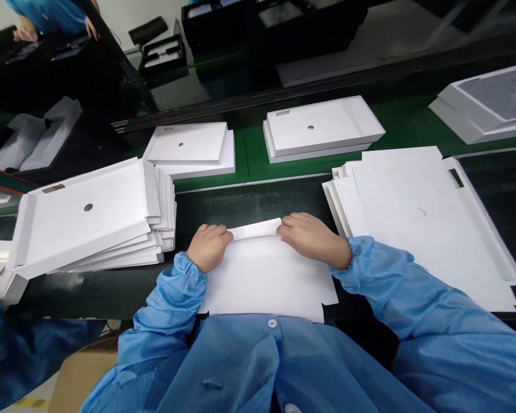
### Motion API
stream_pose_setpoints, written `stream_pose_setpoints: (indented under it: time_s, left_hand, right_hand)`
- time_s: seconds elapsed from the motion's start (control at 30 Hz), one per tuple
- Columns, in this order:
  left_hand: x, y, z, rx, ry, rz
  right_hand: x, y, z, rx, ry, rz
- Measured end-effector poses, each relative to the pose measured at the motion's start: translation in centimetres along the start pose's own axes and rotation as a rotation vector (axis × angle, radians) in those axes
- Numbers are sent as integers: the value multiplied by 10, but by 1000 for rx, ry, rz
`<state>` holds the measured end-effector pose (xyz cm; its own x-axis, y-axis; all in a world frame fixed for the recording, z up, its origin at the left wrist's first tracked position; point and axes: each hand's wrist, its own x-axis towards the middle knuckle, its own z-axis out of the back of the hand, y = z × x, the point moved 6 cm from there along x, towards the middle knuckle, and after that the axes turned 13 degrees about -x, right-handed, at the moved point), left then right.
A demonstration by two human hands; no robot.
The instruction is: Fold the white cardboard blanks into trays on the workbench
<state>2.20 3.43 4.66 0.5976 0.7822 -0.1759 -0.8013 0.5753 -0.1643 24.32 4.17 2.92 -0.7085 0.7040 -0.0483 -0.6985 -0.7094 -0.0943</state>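
Note:
A white cardboard sheet (269, 281) lies on the dark bench right in front of my body, its far edge bent up into a narrow flap. My left hand (209, 246) grips the left end of that folded edge with curled fingers. At the other end, my right hand (312, 238) is closed on the same edge, fingers over the flap. Both thumbs are mostly hidden. To my left stands a pile of folded white trays (88, 221), the top one showing a round hole. On my right is a stack of flat white cardboard sheets (417, 212).
Behind the bench, a green conveyor belt (247, 152) carries a left white tray (187, 143), a middle white tray (322, 126) and a white box (494, 100). A co-worker's blue sleeve (21, 350) reaches in at lower left. Another person (54, 17) works beyond the dark frame.

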Motion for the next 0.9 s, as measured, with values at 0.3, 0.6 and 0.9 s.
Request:
stream_pose_setpoints:
  time_s: [0.3,0.6,0.9]
  left_hand:
    - [-1,-30,-26,36,199,-61]
    - [17,-42,-43,-166,66,-174]
    - [21,-52,-50,-91,24,-168]
  right_hand:
    - [-16,30,-12,-31,196,159]
    - [-4,22,-14,40,204,150]
    - [-2,36,-14,-6,100,153]
